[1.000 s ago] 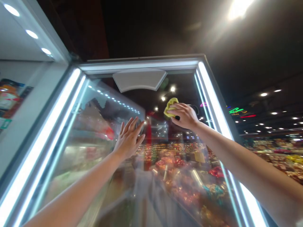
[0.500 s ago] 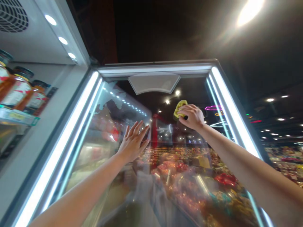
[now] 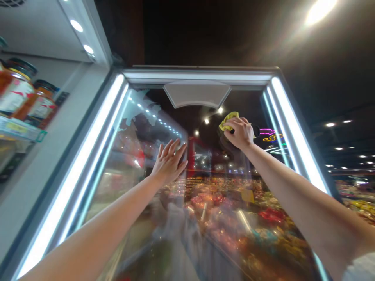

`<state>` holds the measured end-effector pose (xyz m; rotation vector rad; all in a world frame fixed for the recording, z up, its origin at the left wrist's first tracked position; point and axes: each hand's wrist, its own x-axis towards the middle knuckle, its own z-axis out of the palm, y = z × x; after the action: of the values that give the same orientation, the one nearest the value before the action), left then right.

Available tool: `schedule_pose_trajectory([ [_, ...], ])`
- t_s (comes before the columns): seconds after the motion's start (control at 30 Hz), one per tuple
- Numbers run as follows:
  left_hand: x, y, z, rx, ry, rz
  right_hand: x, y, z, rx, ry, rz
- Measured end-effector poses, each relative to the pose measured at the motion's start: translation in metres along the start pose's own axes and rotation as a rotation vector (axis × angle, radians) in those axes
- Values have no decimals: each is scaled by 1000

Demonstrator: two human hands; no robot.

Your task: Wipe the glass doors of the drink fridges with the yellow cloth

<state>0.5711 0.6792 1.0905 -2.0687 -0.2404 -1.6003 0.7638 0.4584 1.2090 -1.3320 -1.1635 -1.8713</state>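
Right hand, fingers clamped on yellow cloth, seems to wipe glass beyond them (left hand, fingers apart); the next stroke needs even pressure.

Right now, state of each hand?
Left hand: open, holding nothing, palm toward the glass panel.
Right hand: closed on a yellow cloth.

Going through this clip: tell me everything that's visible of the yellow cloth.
The yellow cloth is small, soft-looking and bunched, with rumpled folds and an uneven edge. The right hand holds it, fingers across its lower right part and hiding some of it; its upper and left edges show. It looks to be against the upper part of the glass door, just below the right end of the pale panel. Whether it is damp, I cannot tell.
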Motion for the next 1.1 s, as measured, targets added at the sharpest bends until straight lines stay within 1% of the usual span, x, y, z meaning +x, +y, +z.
schedule_pose_trajectory([
  [0.03, 0, -1, 1, 2, 9, -2, 10, -6, 5, -26, 39, 103],
  [0.07, 0, -1, 3, 4, 18, -3, 20, -16, 12, -47, 61, 177],
  [0.1, 0, -1, 4, 7, 26, -2, 29, -31, 20, -61, 63, 212],
  [0.13, -1, -1, 5, 8, 33, -2, 35, -47, 27, -64, 46, 202],
  [0.17, -1, -1, 5, 6, 37, -2, 38, -62, 32, -55, 13, 146],
  [0.23, -2, -2, 4, -6, 33, 4, 31, -80, 35, 8, -98, -80],
  [0.27, -2, -3, 2, -14, 28, 9, 23, -82, 32, 50, -159, -214],
  [0.3, -2, -6, -1, -21, 24, 12, 15, -77, 28, 87, -204, -326],
  [0.33, -2, -10, -4, -23, 22, 9, 6, -68, 22, 107, -222, -391],
  [0.37, -2, -15, -7, -19, 26, -2, 1, -56, 16, 110, -210, -400],
  [0.4, -3, -21, -10, -11, 31, -20, -2, -44, 12, 93, -164, -340],
  [0.43, -4, -26, -12, -2, 32, -40, 0, -34, 10, 66, -99, -237],
  [0.47, -5, -32, -14, 5, 25, -57, 6, -27, 12, 36, -33, -112],
  [0.5, -6, -36, -16, 8, 9, -66, 15, -27, 16, 6, 27, 15],
  [0.53, -8, -40, -17, 9, -9, -69, 26, -32, 22, -21, 72, 124],
  [0.57, -9, -42, -17, 9, -28, -67, 36, -43, 29, -44, 97, 198],
  [0.6, -10, -43, -17, 11, -45, -65, 46, -58, 37, -58, 103, 230],
  [0.63, -11, -44, -16, 15, -54, -64, 52, -74, 44, -59, 88, 208],
  [0.67, -12, -44, -16, 21, -59, -65, 54, -90, 50, -42, 52, 131],
  [0.7, -12, -43, -15, 26, -59, -66, 53, -103, 53, -7, -6, 4],
  [0.73, -12, -43, -15, 31, -57, -68, 48, -110, 53, 40, -75, -144],
  [0.77, -13, -43, -14, 33, -54, -69, 42, -112, 51, 90, -137, -282],
  [0.8, -13, -42, -14, 35, -51, -71, 35, -107, 46, 131, -179, -381],
  [0.83, -13, -42, -14, 36, -50, -73, 29, -98, 40, 154, -188, -413],
  [0.87, -13, -42, -13, 36, -51, -73, 25, -86, 35, 151, -165, -367],
  [0.93, -14, -42, -13, 34, -54, -69, 27, -64, 29, 96, -60, -136],
  [0.97, -14, -43, -13, 34, -54, -67, 33, -59, 30, 67, -8, -16],
  [1.0, -14, -43, -14, 36, -54, -67, 41, -60, 34, 43, 35, 84],
  [1.03, -14, -43, -14, 38, -61, -69, 49, -67, 40, 27, 66, 152],
  [1.07, -14, -43, -15, 42, -71, -74, 57, -80, 48, 18, 83, 178],
  [1.1, -14, -43, -16, 48, -79, -80, 63, -96, 56, 16, 85, 163],
])
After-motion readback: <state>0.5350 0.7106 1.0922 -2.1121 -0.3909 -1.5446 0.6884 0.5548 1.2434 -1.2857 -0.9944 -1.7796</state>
